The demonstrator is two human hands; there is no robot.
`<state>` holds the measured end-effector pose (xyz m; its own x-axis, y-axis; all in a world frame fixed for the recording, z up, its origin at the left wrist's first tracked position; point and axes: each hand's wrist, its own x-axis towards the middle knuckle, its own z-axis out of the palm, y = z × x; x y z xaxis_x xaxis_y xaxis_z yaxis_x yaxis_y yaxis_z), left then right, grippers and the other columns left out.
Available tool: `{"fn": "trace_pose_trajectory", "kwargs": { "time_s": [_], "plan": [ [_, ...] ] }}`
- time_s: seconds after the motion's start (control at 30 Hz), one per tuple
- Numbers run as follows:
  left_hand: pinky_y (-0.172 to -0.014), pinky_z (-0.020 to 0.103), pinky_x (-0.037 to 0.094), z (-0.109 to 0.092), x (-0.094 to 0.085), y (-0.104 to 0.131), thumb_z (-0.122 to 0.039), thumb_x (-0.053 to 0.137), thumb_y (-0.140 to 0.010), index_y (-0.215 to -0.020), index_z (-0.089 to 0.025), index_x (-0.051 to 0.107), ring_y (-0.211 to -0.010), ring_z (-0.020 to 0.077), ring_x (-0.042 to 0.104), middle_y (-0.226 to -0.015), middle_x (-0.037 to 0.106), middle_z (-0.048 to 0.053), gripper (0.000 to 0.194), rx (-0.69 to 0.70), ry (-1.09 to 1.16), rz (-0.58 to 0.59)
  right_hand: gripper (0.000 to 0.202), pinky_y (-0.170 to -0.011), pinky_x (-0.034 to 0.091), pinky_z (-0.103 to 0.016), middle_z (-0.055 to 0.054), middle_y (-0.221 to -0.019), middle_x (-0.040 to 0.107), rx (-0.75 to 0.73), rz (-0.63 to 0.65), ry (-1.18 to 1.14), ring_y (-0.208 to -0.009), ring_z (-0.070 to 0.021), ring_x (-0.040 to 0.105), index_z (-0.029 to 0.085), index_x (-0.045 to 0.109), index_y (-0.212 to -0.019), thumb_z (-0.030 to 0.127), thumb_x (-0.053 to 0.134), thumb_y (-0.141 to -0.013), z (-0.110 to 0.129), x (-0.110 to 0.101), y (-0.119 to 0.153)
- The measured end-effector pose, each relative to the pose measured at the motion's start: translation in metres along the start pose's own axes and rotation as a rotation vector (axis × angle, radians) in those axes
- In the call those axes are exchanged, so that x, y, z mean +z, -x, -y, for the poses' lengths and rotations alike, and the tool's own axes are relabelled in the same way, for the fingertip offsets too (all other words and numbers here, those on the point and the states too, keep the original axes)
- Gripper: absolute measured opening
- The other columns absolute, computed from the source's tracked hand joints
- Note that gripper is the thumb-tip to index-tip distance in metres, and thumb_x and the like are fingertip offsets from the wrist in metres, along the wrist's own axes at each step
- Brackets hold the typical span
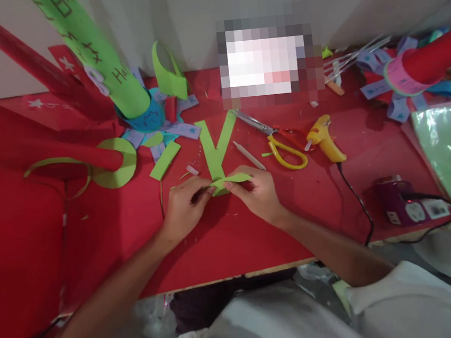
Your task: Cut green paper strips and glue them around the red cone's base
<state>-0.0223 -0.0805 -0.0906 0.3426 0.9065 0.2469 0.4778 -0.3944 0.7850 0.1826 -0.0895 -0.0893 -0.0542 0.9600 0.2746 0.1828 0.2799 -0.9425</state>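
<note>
Between both hands is a narrow green foam strip (237, 178), held across the foot of a flat green Y-shaped cutout (216, 149). My left hand (186, 202) pinches the strip's left end. My right hand (257, 192) grips it further right, thumb and fingers pressed together. The lower end of the Y shows just under the strip. Scissors with yellow and orange handles (288, 155) lie beyond my right hand, their blades touching the Y's right arm. A thin white stick (248, 155) rests between the Y and the scissors.
A yellow glue gun (328, 137) lies to the right, its cord running to the table edge. A purple power box (396, 203) sits near that edge. A green lettered tube (97, 59) stands back left, a red tube (440, 55) at right. A green rectangle (166, 161) lies left.
</note>
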Motion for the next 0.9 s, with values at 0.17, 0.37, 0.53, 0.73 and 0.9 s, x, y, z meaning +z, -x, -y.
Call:
{"fn": "trace_pose_trajectory", "kwargs": {
  "time_s": [0.17,0.37,0.53,0.73,0.9],
  "plan": [
    [-0.070,0.025,0.049,0.000,-0.001,0.002,-0.016,0.062,-0.101,-0.098,-0.020,0.073,-0.076,0.0141,0.067,-0.085,0.074,0.003,0.012,0.065,-0.020,-0.002,0.019,-0.069,0.057,-0.036,-0.003,-0.081,0.078,-0.064,0.012,0.046,-0.075,-0.0206,0.072,0.027,0.079,-0.084,0.038,0.073,-0.099,-0.002,-0.004,-0.003],
    [-0.063,0.024,0.047,-0.002,0.000,0.002,-0.011,0.061,-0.099,-0.096,-0.020,0.072,-0.068,0.0121,0.062,-0.077,0.069,0.001,0.015,0.111,-0.020,-0.011,0.021,-0.071,0.058,-0.035,-0.004,-0.085,0.080,-0.107,0.140,0.100,-0.077,-0.0205,0.073,0.027,0.080,-0.089,0.041,0.069,-0.102,-0.008,-0.018,-0.006],
    [-0.063,0.025,0.045,-0.002,0.002,-0.002,-0.018,0.062,-0.101,-0.093,-0.021,0.071,-0.068,0.0129,0.060,-0.075,0.066,0.001,0.012,0.103,-0.017,-0.026,0.020,-0.075,0.058,-0.036,-0.003,-0.084,0.079,-0.146,0.168,0.180,-0.078,-0.0214,0.073,0.029,0.080,-0.090,0.042,0.068,-0.101,-0.017,-0.031,-0.010],
    [-0.068,0.027,0.048,-0.002,0.005,-0.001,-0.020,0.062,-0.102,-0.095,-0.020,0.069,-0.073,0.0147,0.065,-0.082,0.072,0.003,0.010,0.130,-0.021,0.011,0.028,-0.064,0.051,-0.033,-0.001,-0.075,0.075,-0.168,0.147,0.244,-0.065,-0.0188,0.066,0.027,0.077,-0.082,0.046,0.068,-0.101,-0.020,-0.036,-0.013],
    [-0.067,0.026,0.048,-0.002,0.005,0.000,-0.019,0.059,-0.102,-0.096,-0.020,0.070,-0.073,0.0150,0.067,-0.082,0.073,0.003,0.013,0.138,-0.022,0.034,0.038,-0.062,0.047,-0.032,0.000,-0.070,0.072,-0.189,0.131,0.278,-0.062,-0.0176,0.063,0.025,0.072,-0.075,0.053,0.068,-0.101,-0.017,-0.037,-0.014]
  ]
}}
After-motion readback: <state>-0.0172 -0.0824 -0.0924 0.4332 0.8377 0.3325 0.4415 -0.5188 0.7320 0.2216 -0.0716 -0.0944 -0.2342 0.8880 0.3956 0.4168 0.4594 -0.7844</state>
